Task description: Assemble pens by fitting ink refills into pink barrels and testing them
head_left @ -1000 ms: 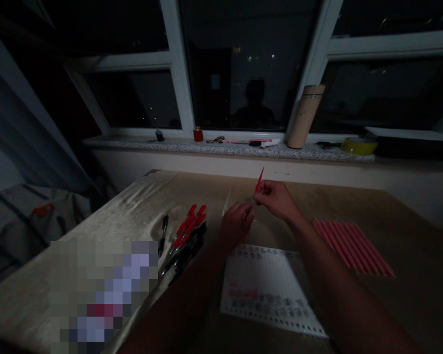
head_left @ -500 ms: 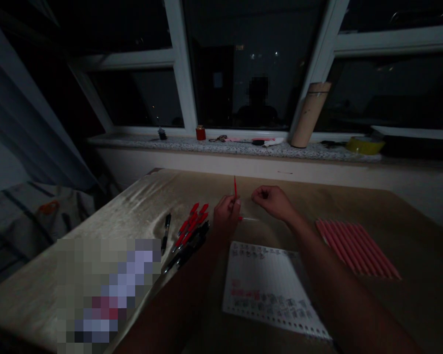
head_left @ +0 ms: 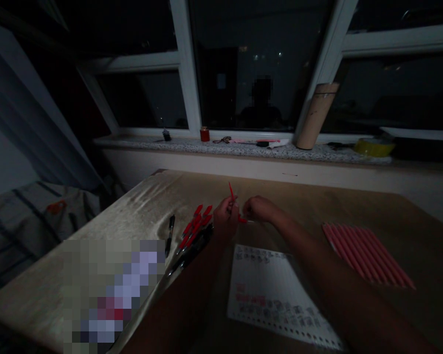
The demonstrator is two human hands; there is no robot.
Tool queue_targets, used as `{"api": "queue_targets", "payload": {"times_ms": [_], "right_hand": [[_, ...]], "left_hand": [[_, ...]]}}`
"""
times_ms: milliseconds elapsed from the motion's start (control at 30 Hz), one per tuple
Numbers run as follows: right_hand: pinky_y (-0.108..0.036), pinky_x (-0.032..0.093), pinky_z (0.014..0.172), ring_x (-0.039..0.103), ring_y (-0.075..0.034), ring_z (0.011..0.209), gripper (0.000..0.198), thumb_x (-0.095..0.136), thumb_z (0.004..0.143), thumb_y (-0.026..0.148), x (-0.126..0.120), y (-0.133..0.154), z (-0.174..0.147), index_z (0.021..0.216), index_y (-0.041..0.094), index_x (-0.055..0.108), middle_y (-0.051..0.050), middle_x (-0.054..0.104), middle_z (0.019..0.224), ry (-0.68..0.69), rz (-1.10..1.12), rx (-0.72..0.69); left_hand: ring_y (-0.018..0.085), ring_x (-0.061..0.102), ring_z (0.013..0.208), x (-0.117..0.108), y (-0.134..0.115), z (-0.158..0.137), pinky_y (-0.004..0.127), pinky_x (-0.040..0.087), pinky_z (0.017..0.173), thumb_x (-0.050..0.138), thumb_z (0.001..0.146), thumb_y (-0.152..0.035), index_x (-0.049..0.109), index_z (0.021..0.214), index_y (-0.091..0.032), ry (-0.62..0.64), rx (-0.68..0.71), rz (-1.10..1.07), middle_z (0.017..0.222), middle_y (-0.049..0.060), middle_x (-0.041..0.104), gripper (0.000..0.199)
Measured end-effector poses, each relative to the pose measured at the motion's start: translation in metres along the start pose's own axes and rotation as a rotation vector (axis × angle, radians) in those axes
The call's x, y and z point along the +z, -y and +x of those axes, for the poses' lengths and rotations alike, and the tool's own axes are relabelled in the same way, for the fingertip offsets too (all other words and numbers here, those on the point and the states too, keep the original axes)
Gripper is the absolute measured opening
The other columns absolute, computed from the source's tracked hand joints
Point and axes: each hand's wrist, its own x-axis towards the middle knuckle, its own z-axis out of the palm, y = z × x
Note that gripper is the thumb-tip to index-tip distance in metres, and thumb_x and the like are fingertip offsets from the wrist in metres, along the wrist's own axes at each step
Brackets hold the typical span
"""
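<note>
- Hands: both over the far half of the table (head_left: pixel 295 192), close together, left and right nearly meeting.
- Thin red piece (head_left: pixel 231 191): slim, pointed, tip up with a slight lean left. Sticks out above the left hand (head_left: pixel 225 217); lower end hidden in the fingers.
- Second red piece (head_left: pixel 242 221): short, lying by the left hand's edge, pale thin bit pointing right. Can't tell if the hand touches it.
- Containers, all on the sill (head_left: pixel 251 150): small red jar (head_left: pixel 205 134), tall tan flask (head_left: pixel 317 116) tilted in my view. Can't see inside either.
- Left hand: closed, fingers pinching the thin red piece.
- Right hand (head_left: pixel 260 210): fingers curled, just beside the left. Too dark to tell if it grips anything.
- Around them: red pens (head_left: pixel 194 227) and black pens (head_left: pixel 192 250) bunched left, lined paper (head_left: pixel 280 290) with red and dark marks nearer me, pink sticks (head_left: pixel 367 253) in a neat row right.
</note>
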Motion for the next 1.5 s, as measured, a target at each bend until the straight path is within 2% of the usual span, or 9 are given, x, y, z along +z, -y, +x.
{"api": "queue_targets", "payload": {"times_ms": [133,333,567,700,767,900,1033,1167,1500], "right_hand": [[-0.021,0.036,0.058,0.062,-0.016,0.067,0.015,0.056,0.07,0.017,0.007,-0.002,-0.001,0.071,0.016,0.07,-0.009,0.07,0.075,0.036,-0.03,0.007],[-0.023,0.038,0.064,0.063,-0.019,0.078,0.017,0.052,0.077,0.017,0.012,-0.008,-0.01,0.081,0.013,0.068,-0.014,0.069,0.089,-0.002,-0.029,0.034],[-0.02,0.038,0.066,0.058,-0.014,0.076,0.024,0.04,0.087,0.021,0.005,-0.018,-0.026,0.095,0.012,0.061,-0.01,0.067,0.089,-0.157,0.074,0.095],[-0.022,0.041,0.072,0.059,-0.015,0.081,0.025,0.043,0.087,0.021,0.007,-0.023,-0.033,0.101,0.012,0.061,-0.009,0.067,0.092,-0.301,0.266,0.05],[-0.023,0.041,0.077,0.059,-0.016,0.085,0.024,0.046,0.085,0.019,0.009,-0.025,-0.034,0.1,0.013,0.063,-0.009,0.067,0.096,-0.323,0.308,0.019],[-0.022,0.04,0.074,0.059,-0.016,0.081,0.023,0.047,0.082,0.017,0.01,-0.03,-0.037,0.092,0.013,0.068,-0.009,0.068,0.092,-0.275,0.239,0.02],[-0.022,0.038,0.069,0.059,-0.015,0.075,0.023,0.047,0.08,0.018,0.011,-0.032,-0.04,0.085,0.014,0.069,-0.009,0.068,0.088,-0.167,0.102,0.075],[-0.021,0.037,0.065,0.059,-0.016,0.074,0.022,0.052,0.074,0.016,0.01,-0.03,-0.042,0.087,0.015,0.069,-0.01,0.069,0.088,-0.122,0.06,0.115],[-0.022,0.038,0.064,0.058,-0.016,0.066,0.018,0.052,0.07,0.015,0.001,-0.013,-0.045,0.068,0.016,0.069,-0.007,0.068,0.071,-0.04,0.02,-0.059]], "left_hand": [[0.01,0.055,0.063,0.002,-0.002,-0.002,0.019,0.045,0.06,0.049,0.08,-0.028,0.062,0.107,-0.016,0.028,0.005,-0.002,0.075,0.001,0.061,0.032],[0.009,0.054,0.061,0.008,0.0,-0.005,0.018,0.045,0.059,0.05,0.08,-0.028,0.06,0.108,-0.016,0.087,0.034,-0.025,0.073,0.0,0.059,0.032],[0.009,0.055,0.06,0.015,0.003,-0.007,0.02,0.046,0.061,0.052,0.078,-0.028,0.057,0.109,-0.014,0.106,0.123,-0.003,0.074,0.001,0.06,0.034],[0.009,0.055,0.058,0.015,0.001,-0.008,0.02,0.047,0.06,0.052,0.078,-0.027,0.056,0.112,-0.015,0.134,0.114,-0.012,0.073,0.0,0.061,0.036],[0.008,0.055,0.058,0.015,0.0,-0.007,0.02,0.047,0.06,0.052,0.078,-0.027,0.055,0.112,-0.015,0.135,0.115,-0.015,0.072,0.0,0.061,0.037],[0.008,0.055,0.058,0.015,0.004,-0.006,0.019,0.046,0.06,0.053,0.077,-0.026,0.056,0.11,-0.016,0.102,0.091,-0.024,0.072,-0.001,0.059,0.035],[0.008,0.055,0.06,0.011,0.011,-0.001,0.018,0.046,0.059,0.051,0.079,-0.026,0.055,0.109,-0.016,0.041,0.039,-0.055,0.071,-0.001,0.057,0.032],[0.009,0.055,0.06,0.006,0.014,0.003,0.019,0.046,0.056,0.049,0.079,-0.025,0.055,0.107,-0.016,-0.027,-0.003,-0.101,0.068,-0.001,0.055,0.031],[0.008,0.053,0.056,0.011,0.009,-0.003,0.018,0.046,0.053,0.05,0.076,-0.024,0.057,0.105,-0.016,0.057,-0.009,-0.095,0.068,-0.002,0.056,0.031]]}}
